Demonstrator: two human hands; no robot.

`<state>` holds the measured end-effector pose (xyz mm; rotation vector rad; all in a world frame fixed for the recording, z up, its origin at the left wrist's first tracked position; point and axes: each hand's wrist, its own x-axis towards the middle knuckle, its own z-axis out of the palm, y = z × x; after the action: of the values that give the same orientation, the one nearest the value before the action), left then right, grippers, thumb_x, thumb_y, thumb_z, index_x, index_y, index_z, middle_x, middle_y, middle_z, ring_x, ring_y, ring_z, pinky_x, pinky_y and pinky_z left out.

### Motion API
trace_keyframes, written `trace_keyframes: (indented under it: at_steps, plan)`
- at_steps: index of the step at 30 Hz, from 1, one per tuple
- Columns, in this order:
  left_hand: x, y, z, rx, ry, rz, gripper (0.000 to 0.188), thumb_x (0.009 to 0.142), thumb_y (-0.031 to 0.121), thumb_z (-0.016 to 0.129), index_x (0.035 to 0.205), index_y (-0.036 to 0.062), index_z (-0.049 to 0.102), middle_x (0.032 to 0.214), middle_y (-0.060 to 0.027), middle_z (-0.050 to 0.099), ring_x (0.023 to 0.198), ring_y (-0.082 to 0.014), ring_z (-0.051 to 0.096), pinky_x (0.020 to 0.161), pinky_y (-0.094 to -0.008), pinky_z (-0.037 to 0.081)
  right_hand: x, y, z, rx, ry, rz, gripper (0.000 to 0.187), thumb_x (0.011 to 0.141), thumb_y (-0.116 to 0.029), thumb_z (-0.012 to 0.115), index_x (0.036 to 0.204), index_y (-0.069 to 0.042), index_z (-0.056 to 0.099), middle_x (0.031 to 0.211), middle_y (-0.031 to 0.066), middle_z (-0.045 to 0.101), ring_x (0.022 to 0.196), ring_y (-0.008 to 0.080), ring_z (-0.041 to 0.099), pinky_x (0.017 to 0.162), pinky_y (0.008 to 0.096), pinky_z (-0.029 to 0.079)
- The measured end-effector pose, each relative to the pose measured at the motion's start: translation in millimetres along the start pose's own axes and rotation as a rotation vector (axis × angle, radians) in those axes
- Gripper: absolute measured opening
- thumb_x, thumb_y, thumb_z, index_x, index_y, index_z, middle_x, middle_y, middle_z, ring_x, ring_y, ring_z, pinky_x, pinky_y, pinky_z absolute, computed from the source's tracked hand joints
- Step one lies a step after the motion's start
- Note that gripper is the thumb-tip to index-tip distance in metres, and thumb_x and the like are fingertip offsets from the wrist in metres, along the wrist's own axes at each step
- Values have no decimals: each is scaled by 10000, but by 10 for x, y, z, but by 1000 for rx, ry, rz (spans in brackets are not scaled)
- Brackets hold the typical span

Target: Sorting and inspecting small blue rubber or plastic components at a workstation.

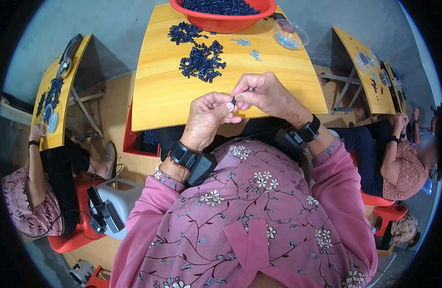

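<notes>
Left hand [206, 115] and right hand [261, 96] meet at the near edge of the yellow table [158, 91], thumbs and fingertips pinched close on one small dark piece [234, 101] between them. Its finer shape: too small to tell.

Writing: dark lettering printed across a co-worker's pink shirt [38, 206], left of the table (partly lost in folds).

Containers: red basin [221, 24] at the table's far edge, full of dark pieces like the one in hand. Clear tub [301, 34] at the table's far right, pale bits in its bottom, something reddish too. Red bin [128, 139] below the table's left side, more dark pieces inside.

Loose on the table's far half: two dark heaps [201, 62] left of centre, two pale clusters [255, 55] between heaps and tub.
</notes>
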<state>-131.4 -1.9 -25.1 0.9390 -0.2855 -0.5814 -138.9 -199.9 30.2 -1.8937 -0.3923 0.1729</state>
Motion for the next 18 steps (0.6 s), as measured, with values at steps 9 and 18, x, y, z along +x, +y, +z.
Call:
trace_keyframes:
  at_steps: [9, 18]
  plan:
    - [32, 17, -99, -213, -1, -92, 100, 908, 4, 615, 1005, -15, 627, 885, -93, 663, 717, -133, 648, 707, -337, 610, 15, 36, 19, 41, 15, -58, 110, 900, -38, 616, 968, 31, 668, 808, 58, 681, 680, 79, 634, 626, 223, 537]
    - [22, 1, -85, -100, 29, -1, 117, 925, 48, 610, 1029, -4, 627, 892, -96, 672, 701, -116, 640, 717, -340, 602, 62, -88, 15, 107, 45, 123, 155, 914, -110, 627, 923, 42, 654, 790, 60, 671, 664, 102, 644, 614, 235, 543]
